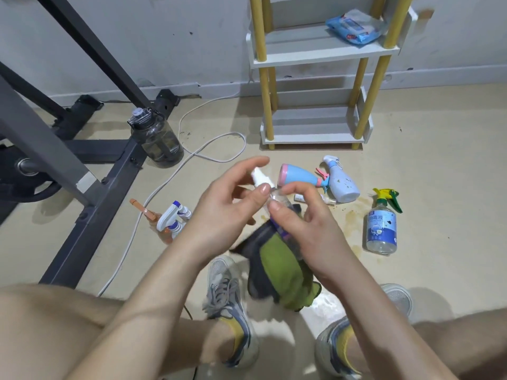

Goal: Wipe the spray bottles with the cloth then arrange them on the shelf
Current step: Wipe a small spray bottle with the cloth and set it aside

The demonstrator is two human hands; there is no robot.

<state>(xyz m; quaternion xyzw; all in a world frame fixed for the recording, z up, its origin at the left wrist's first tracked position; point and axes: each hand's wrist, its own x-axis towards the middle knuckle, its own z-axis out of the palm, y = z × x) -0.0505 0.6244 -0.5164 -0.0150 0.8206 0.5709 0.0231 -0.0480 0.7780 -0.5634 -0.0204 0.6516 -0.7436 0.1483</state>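
A small clear spray bottle with a white nozzle is held up over the floor between both hands. My left hand pinches its neck, thumb just under the nozzle. My right hand grips the bottle's body, and a green and dark cloth hangs below that hand. Several more spray bottles lie or stand on the floor: a pink and blue one, a pale blue one, a clear one with a green trigger and a white and orange one. The white shelf with yellow posts stands beyond.
A blue wipes pack lies on the shelf's upper tier. A dark water jug and a black exercise frame stand at the left, with a white cable across the floor. My shoes are below.
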